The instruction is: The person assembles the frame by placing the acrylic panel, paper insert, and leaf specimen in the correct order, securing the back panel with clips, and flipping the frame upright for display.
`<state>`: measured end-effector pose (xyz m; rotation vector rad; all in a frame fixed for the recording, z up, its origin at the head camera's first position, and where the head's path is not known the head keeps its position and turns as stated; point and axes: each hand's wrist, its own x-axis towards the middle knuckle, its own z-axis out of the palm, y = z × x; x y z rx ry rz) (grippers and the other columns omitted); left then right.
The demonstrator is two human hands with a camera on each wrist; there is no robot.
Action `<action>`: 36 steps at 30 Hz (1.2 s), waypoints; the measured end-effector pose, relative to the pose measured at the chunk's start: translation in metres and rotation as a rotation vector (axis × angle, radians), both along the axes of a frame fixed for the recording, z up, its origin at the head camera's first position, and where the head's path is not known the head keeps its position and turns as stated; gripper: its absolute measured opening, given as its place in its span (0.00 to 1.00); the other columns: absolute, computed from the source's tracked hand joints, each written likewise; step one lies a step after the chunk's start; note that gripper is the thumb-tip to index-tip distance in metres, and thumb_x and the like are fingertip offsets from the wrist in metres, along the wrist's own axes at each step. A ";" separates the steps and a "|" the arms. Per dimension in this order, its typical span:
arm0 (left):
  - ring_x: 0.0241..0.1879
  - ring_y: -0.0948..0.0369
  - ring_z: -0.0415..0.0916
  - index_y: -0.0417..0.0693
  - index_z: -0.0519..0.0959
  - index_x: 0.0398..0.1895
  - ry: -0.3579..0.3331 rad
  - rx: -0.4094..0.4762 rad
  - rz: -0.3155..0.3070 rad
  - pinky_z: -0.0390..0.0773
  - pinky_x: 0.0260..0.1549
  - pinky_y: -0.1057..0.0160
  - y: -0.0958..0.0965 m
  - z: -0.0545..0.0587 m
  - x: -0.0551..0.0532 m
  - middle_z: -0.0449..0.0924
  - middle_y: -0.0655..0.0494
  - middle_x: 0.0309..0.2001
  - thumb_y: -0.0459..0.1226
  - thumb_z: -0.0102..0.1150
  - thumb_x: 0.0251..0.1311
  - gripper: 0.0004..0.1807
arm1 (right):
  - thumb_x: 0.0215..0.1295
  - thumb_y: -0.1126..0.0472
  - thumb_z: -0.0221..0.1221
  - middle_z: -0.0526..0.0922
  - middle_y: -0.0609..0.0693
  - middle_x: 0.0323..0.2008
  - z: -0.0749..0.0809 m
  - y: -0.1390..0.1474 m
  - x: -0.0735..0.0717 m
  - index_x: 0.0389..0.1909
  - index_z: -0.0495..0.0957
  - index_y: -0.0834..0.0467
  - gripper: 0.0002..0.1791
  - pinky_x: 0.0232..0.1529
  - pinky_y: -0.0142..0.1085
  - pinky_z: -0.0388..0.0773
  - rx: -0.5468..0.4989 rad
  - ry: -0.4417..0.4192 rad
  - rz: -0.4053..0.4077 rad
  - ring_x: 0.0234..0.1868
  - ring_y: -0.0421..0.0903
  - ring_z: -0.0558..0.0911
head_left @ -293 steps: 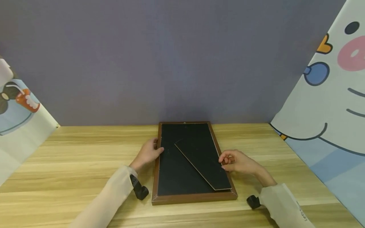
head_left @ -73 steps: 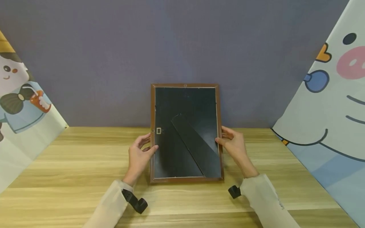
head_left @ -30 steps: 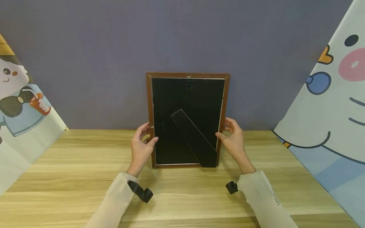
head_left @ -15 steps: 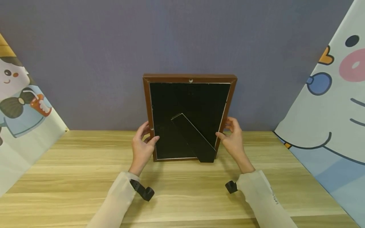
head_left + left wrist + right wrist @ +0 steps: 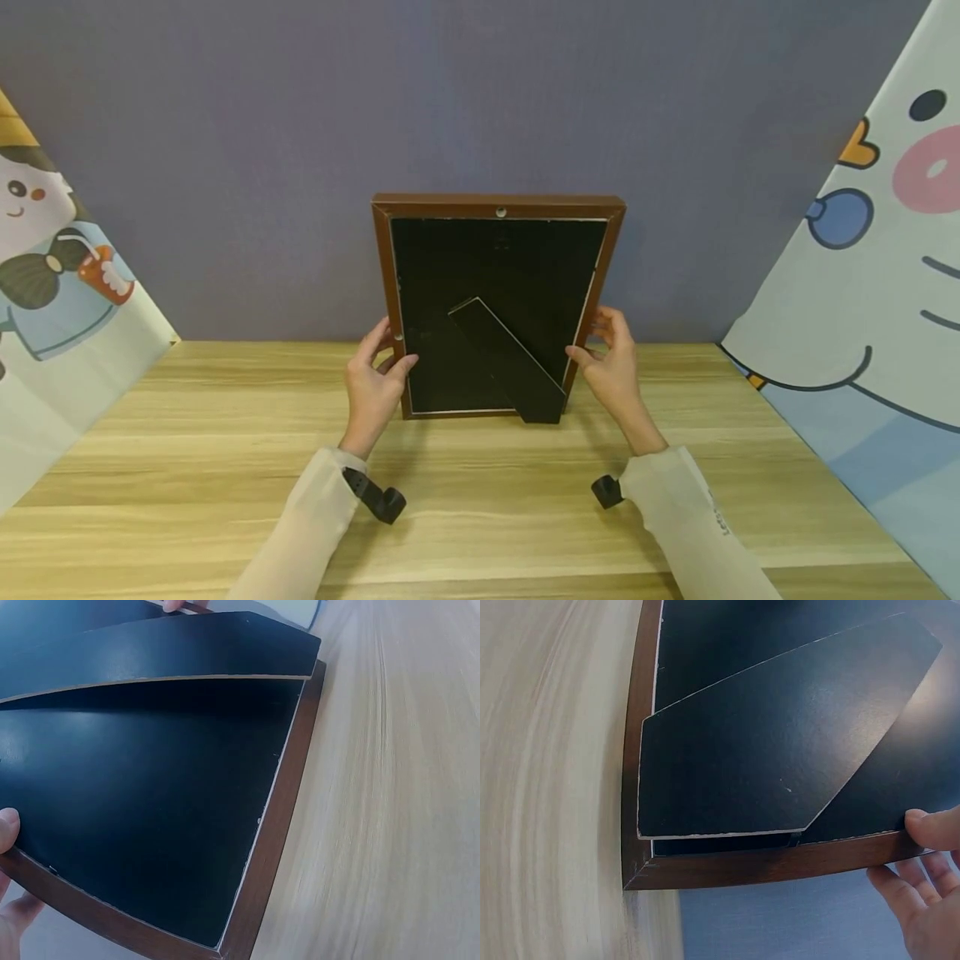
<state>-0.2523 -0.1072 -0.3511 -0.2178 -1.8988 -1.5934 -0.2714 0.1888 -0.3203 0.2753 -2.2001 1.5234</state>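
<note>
A picture frame with a brown border and a black backing (image 5: 442,367) stands nearly upright, its back toward me and its top leaning my way. My left hand (image 5: 373,387) holds its left side, thumb on the backing edge and fingers behind. On the right side, my right hand (image 5: 613,371) grips the border the same way, as the thumb in the right wrist view (image 5: 935,827) shows. A black easel leg (image 5: 517,367) slants across the backing down to the lower right corner. In the left wrist view the leg (image 5: 165,649) stands a little off the backing. The frame's front is hidden.
The frame's lower edge is at the wooden table (image 5: 480,508). Behind rises a grey wall panel (image 5: 285,183). Cartoon-printed panels (image 5: 847,308) flank the table on both sides.
The frame, lying flat at first with the right hand at its leg, has been raised by both hands. Lately its top has tipped toward me and its base moved slightly away.
</note>
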 end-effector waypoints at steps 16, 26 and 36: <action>0.50 0.51 0.74 0.37 0.69 0.63 0.026 -0.025 -0.007 0.79 0.45 0.72 -0.003 -0.001 0.000 0.74 0.38 0.51 0.20 0.65 0.48 0.35 | 0.54 0.75 0.63 0.78 0.61 0.36 0.003 -0.008 0.020 0.39 0.75 0.70 0.11 0.37 0.26 0.76 0.113 0.248 -0.090 0.36 0.49 0.76; 0.46 0.69 0.72 0.35 0.70 0.62 0.071 -0.017 0.004 0.78 0.43 0.75 0.001 0.000 -0.001 0.75 0.38 0.49 0.18 0.65 0.47 0.35 | 0.58 0.71 0.62 0.85 0.59 0.40 0.002 -0.021 0.030 0.45 0.81 0.64 0.13 0.37 0.41 0.83 0.304 0.186 0.058 0.37 0.53 0.84; 0.51 0.51 0.74 0.37 0.70 0.62 0.070 -0.016 0.037 0.78 0.45 0.74 0.002 -0.003 -0.002 0.75 0.41 0.47 0.20 0.65 0.48 0.34 | 0.61 0.71 0.60 0.84 0.62 0.42 0.002 -0.023 0.033 0.48 0.80 0.66 0.13 0.41 0.29 0.79 0.237 -0.023 0.267 0.42 0.53 0.83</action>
